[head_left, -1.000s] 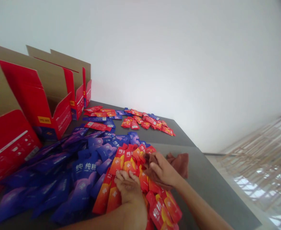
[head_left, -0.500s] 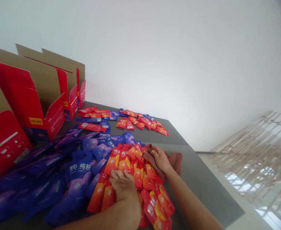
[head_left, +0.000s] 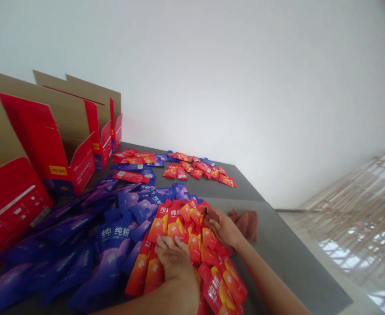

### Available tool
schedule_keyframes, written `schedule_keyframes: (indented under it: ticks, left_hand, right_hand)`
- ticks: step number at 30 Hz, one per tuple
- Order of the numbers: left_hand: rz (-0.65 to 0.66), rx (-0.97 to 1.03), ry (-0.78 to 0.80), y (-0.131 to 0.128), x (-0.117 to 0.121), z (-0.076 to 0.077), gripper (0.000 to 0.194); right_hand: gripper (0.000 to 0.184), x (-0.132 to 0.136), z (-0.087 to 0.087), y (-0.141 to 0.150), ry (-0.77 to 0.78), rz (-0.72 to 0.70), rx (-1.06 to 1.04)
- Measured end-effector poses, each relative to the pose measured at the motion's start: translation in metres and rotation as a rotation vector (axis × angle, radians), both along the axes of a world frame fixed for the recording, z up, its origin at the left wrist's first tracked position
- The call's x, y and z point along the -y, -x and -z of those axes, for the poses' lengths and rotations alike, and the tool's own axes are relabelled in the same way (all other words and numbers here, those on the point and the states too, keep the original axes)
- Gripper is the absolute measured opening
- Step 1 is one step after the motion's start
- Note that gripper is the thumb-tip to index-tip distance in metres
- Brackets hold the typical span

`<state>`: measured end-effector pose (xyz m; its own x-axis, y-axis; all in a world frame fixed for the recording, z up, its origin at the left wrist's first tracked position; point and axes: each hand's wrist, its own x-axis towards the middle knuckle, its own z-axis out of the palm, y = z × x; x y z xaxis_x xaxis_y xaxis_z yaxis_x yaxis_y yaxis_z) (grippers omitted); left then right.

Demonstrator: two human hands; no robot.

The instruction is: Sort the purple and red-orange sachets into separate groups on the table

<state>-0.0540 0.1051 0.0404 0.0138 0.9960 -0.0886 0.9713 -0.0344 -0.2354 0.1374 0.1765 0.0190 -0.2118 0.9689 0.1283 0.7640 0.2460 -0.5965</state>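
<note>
My left hand (head_left: 174, 257) lies over the red and orange pouches (head_left: 171, 223), fingers apart and pressed lightly on them. At the right edge of that pile, my right hand (head_left: 224, 228) is closed on a brown cloth (head_left: 246, 224). Part of the cloth shows at its fingertips, and more lies bunched on the table behind the hand. The cloth touches the red pouches. To the left spreads a large heap of blue-purple pouches (head_left: 113, 249). Some red pouches are partly covered by my left hand and forearm.
Several open red cardboard boxes (head_left: 36, 140) stand along the left with raised flaps. Further back on the dark grey table (head_left: 277, 258) lie more red pouches (head_left: 205, 168) and a mixed blue and red group (head_left: 133, 164). A white wall (head_left: 228, 87) rises behind.
The view has shifted slightly, so things sit a little further right. My right hand has slid slightly with the cloth along the red pouches. My left hand stays on the pile.
</note>
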Motion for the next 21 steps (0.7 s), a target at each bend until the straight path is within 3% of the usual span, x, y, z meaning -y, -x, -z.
schedule_keyframes:
  ticks: [3,6,9,13,16,18,21]
  left_hand:
    - [0.003,0.002,-0.048,0.000,-0.002,0.008,0.047]
    - [0.016,-0.006,-0.095,0.000,-0.002,0.019,0.048]
    - [0.021,-0.012,-0.109,0.000,0.000,0.028,0.048]
    - [0.024,0.014,-0.118,0.001,-0.002,0.034,0.048]
    - [0.030,0.047,-0.121,0.001,-0.005,0.037,0.048]
    - [0.028,0.057,-0.120,0.001,-0.006,0.039,0.047]
    - [0.012,0.035,-0.140,-0.003,-0.003,0.040,0.046]
  right_hand:
    - [0.033,0.000,-0.011,-0.002,0.010,0.026,0.019]
    - [0.050,0.016,-0.020,-0.006,0.044,-0.127,0.025]
    - [0.068,0.031,-0.018,-0.008,0.052,-0.254,0.028]
    - [0.048,0.024,-0.005,-0.001,-0.015,-0.111,0.005]
    - [0.038,0.015,-0.005,0.003,-0.011,-0.019,-0.034]
    - [0.042,0.018,-0.010,0.001,0.032,-0.056,-0.040]
    - [0.064,0.031,-0.015,-0.006,0.063,-0.175,0.000]
